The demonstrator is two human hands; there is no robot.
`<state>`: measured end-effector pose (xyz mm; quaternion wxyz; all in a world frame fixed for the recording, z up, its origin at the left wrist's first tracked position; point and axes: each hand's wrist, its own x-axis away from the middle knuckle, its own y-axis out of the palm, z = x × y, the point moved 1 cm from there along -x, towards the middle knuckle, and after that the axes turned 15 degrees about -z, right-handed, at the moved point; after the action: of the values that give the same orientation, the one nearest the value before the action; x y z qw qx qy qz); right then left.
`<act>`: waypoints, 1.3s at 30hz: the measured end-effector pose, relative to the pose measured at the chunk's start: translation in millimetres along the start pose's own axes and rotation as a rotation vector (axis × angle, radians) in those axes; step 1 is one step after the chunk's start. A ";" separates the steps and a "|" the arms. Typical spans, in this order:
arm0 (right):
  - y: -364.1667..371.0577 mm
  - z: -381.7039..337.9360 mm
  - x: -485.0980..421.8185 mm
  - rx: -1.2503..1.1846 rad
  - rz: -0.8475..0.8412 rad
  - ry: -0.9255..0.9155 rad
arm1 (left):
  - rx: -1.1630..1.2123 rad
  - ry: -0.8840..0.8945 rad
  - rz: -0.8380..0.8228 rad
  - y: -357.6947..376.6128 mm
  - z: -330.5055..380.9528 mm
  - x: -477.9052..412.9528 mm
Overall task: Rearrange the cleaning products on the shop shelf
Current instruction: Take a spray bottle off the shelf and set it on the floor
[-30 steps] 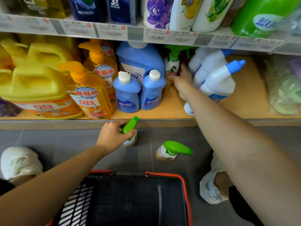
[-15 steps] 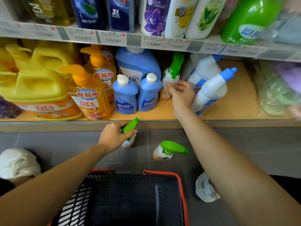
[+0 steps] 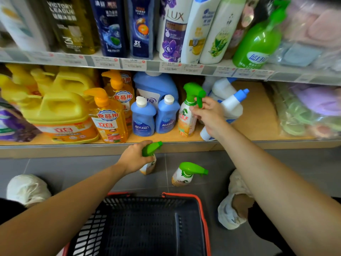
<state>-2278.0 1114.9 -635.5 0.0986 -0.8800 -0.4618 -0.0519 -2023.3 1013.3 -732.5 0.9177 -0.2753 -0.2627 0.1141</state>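
Observation:
My right hand [image 3: 208,112] grips the neck of a green-topped spray bottle [image 3: 188,115] standing upright on the wooden bottom shelf [image 3: 258,122], beside two small blue bottles [image 3: 155,117]. Just in front of the shelf edge, my left hand [image 3: 133,157] holds the green trigger head of a second spray bottle [image 3: 150,159] above the floor. A third spray bottle [image 3: 186,173] stands on the grey floor tiles to its right. White bottles with blue caps [image 3: 228,104] lean behind my right hand.
Yellow jugs [image 3: 55,109] and orange pump bottles [image 3: 108,119] fill the shelf's left side, a big blue jug [image 3: 155,85] behind. Bagged soft goods [image 3: 310,111] sit at right. Shampoo bottles line the upper shelf. A black basket with orange rim [image 3: 144,228] lies below.
My right hand pulled the spray bottle from the back of the shelf forward and stood it beside the small blue bottles. My left hand kept hold of its bottle.

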 end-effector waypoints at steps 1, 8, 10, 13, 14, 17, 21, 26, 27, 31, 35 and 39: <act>-2.0 -5.3 6.6 0.028 -0.016 -0.003 | -0.024 -0.003 0.013 -5.2 5.4 1.8; -7.3 -62.9 63.2 0.237 -0.157 -0.053 | -0.075 0.171 0.128 -60.5 78.6 24.8; -9.1 -82.9 82.9 0.343 -0.252 -0.071 | -0.090 0.239 0.155 -75.0 104.1 37.7; -10.4 -110.3 111.6 0.453 -0.389 -0.101 | -0.031 0.363 0.149 -92.1 138.8 63.3; -9.3 -118.3 119.6 0.486 -0.411 -0.115 | -0.042 0.400 0.123 -96.0 148.8 72.4; 0.3 -137.9 140.4 0.512 -0.453 -0.190 | -0.146 0.504 0.058 -101.3 171.3 99.1; 14.1 -150.6 156.6 0.476 -0.497 -0.292 | -0.029 0.556 0.086 -110.8 184.2 125.8; 20.8 -137.9 161.8 0.402 -0.424 -0.347 | 0.087 0.533 0.105 -105.8 177.9 145.6; 21.5 -136.1 161.9 0.441 -0.401 -0.371 | 0.087 0.525 0.110 -103.3 175.5 146.2; 24.1 -133.2 159.5 0.526 -0.366 -0.373 | 0.061 0.499 0.136 -108.3 167.7 146.8; 36.2 -136.3 158.6 0.433 -0.320 -0.450 | 0.113 0.495 0.176 -121.4 161.8 150.7; 46.0 -136.1 155.7 0.389 -0.274 -0.470 | 0.070 0.492 0.209 -124.8 160.4 150.9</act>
<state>-2151.8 1184.2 -480.2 0.1474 -0.7625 -0.5870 0.2288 -1976.5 1035.5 -484.8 0.9461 -0.2886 0.0020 0.1468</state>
